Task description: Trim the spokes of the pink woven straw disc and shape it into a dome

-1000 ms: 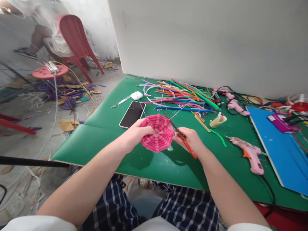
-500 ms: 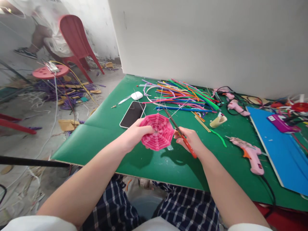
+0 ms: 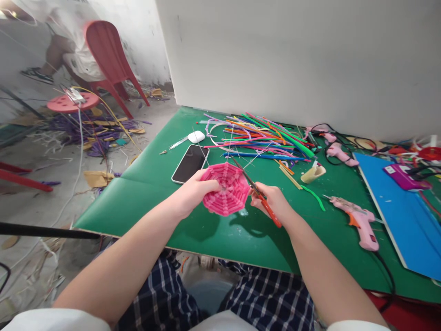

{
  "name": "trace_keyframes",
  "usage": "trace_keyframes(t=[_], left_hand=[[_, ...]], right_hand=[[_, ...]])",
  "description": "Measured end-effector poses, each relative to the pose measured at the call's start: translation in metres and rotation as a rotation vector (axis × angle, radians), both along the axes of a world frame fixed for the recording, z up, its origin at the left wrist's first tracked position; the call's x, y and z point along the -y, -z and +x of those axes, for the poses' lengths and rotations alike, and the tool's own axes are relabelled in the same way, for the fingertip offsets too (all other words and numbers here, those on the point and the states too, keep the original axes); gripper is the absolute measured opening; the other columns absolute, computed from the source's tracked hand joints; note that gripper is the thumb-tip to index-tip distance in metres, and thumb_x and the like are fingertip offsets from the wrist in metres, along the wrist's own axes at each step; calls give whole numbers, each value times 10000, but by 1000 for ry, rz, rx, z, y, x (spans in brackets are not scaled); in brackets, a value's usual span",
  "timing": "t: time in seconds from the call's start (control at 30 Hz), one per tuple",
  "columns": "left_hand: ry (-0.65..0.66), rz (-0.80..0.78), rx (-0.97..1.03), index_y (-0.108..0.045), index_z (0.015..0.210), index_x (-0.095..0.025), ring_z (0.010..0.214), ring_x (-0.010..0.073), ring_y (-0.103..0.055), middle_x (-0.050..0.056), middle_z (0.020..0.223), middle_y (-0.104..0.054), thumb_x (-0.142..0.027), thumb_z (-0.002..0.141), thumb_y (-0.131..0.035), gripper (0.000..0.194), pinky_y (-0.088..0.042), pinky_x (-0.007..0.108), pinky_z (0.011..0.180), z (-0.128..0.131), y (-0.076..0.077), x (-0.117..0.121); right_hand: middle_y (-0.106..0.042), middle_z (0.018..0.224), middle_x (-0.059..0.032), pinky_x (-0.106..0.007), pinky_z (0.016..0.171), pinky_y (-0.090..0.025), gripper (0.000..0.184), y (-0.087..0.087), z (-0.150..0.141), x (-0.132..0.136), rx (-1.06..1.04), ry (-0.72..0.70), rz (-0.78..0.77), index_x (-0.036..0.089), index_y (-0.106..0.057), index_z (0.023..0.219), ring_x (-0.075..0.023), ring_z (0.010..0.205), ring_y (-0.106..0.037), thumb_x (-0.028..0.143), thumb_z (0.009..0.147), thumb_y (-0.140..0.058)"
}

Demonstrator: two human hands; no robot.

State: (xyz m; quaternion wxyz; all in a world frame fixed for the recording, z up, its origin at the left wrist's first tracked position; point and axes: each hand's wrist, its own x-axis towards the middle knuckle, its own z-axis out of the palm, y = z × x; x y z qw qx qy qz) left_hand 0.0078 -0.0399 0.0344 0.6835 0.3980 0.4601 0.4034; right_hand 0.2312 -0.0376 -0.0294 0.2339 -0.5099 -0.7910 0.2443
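Probably light and pliable, the pink many-sided woven disc (image 3: 231,193) is best held where the left hand (image 3: 193,192) pinches its edge, the right hand (image 3: 275,197) gripping red-handled metal scissors (image 3: 264,202).

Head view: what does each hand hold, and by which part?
Left hand: pink disc, by its left side, thumb across its face. Right hand: scissors, at the red-handle end.

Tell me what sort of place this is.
Probably a small craft workshop: a glue gun and a pile of colorful pipe cleaners lie on the green table, and scraps litter the floor.
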Motion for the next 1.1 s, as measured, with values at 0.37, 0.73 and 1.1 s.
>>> trace_keyframes(t=[0.37,0.73,1.1], left_hand=[[-16,14,8,-673,799,-154,550,156,-612,-7,586,-645,-103,539,-577,282,-490,234,533,1,0,0],[9,26,-2,-670,794,-152,527,144,-592,-6,587,-640,-118,539,-583,272,-476,225,508,0,-1,1],[13,31,-19,-669,824,-161,559,160,-609,-3,604,-648,-115,539,-574,304,-489,239,530,-1,0,0]], right_hand=[[-612,622,5,-208,489,-354,157,-2,-5,2,9,36,-28,194,-561,790,-131,541,-546,314,705,-615],[-600,607,15,-224,535,-387,115,-4,-3,2,-46,21,-61,198,-558,807,-131,534,-538,244,705,-584],[-588,579,22,-224,525,-384,101,0,-1,1,-78,15,-42,201,-554,785,-120,500,-508,269,713,-572]])
